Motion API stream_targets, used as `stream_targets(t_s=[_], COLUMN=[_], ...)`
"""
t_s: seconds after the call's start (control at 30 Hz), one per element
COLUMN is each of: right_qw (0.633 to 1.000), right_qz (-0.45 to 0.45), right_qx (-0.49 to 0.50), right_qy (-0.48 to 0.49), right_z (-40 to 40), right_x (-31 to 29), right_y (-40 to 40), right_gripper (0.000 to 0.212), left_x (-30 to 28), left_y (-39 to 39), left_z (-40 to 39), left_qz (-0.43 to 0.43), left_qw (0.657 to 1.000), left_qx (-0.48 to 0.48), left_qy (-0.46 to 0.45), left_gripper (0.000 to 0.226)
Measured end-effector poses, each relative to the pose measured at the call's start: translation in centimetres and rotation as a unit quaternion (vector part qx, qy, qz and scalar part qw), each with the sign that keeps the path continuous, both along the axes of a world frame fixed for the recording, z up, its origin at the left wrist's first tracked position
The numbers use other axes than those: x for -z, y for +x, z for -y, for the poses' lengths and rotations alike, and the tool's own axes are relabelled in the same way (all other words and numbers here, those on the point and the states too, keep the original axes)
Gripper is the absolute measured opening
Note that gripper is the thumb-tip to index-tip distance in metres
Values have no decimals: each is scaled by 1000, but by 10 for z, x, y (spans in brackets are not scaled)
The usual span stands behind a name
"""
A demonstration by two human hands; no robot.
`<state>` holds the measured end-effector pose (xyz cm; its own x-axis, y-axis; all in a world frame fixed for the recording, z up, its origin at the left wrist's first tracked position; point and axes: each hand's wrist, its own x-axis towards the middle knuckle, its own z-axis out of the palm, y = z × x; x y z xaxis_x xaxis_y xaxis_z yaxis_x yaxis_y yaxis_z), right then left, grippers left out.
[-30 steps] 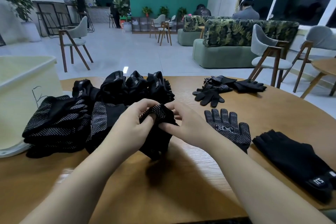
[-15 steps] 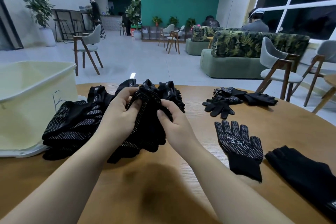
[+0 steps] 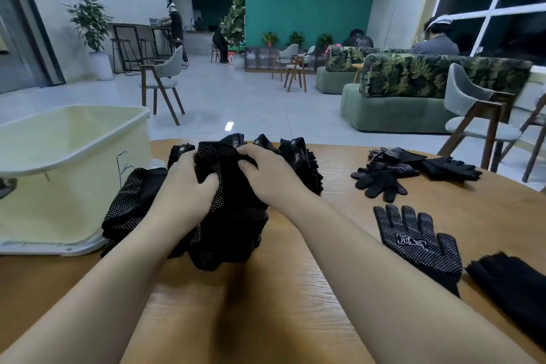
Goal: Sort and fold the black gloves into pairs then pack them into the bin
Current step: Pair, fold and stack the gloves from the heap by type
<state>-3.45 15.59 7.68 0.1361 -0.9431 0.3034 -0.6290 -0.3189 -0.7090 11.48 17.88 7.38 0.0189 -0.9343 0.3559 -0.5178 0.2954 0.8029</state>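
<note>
Both hands hold a folded pair of black dotted gloves (image 3: 230, 210) upright over the round wooden table (image 3: 295, 319). My left hand (image 3: 184, 186) grips its left side and my right hand (image 3: 266, 171) grips its top right edge. Behind and to the left lies a pile of folded black gloves (image 3: 133, 201), next to the cream plastic bin (image 3: 68, 162). More folded gloves (image 3: 304, 162) sit behind my right hand. A single dotted glove (image 3: 419, 245) lies flat at the right, and a plain black glove (image 3: 511, 284) lies beyond it.
A loose heap of black gloves (image 3: 407, 168) lies at the table's far right. Chairs (image 3: 478, 115) and a green sofa (image 3: 413, 97) stand past the table's far edge. People sit and stand in the room beyond.
The glove pair rose and moved away from me, toward the pile of folded gloves. Both hands shifted their grip up onto its top and sides. The camera tilted up a little.
</note>
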Motion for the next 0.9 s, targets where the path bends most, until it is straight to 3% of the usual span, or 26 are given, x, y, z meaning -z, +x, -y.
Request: stream_targets(t_s=[0.07,0.13,0.27,0.4,0.5,0.63,0.8,0.9], right_qw=[999,998,994,998,990,982,996,997], right_qz=[-31,-66,-96,-3,116,170,52,33], right_qx=[1,0,-15,-8,21,45,69,67], right_qy=[12,24,58,57,76,70,22,-23], right_z=[5,10,13,16,15,13,5,-8], right_x=[1,3,9,17,19,20,27,31], right_y=[5,8,9,8,2,-8,-12,-12], right_gripper=[32,31,33,39,39,39,30,26], left_x=[2,4,9,11,19,28,30,30], left_y=[6,10,11,1,-6,-2,-3,-5], left_z=[2,3,-3,-10,-10,-9,-10,-13], left_qz=[60,128,226,284,317,331,287,247], left_qw=[998,990,971,958,948,943,957,966], left_qx=[-8,-21,-48,-28,22,32,6,-9], left_qy=[20,50,55,-7,10,2,-46,-73], left_gripper=[16,37,53,59,61,59,39,36])
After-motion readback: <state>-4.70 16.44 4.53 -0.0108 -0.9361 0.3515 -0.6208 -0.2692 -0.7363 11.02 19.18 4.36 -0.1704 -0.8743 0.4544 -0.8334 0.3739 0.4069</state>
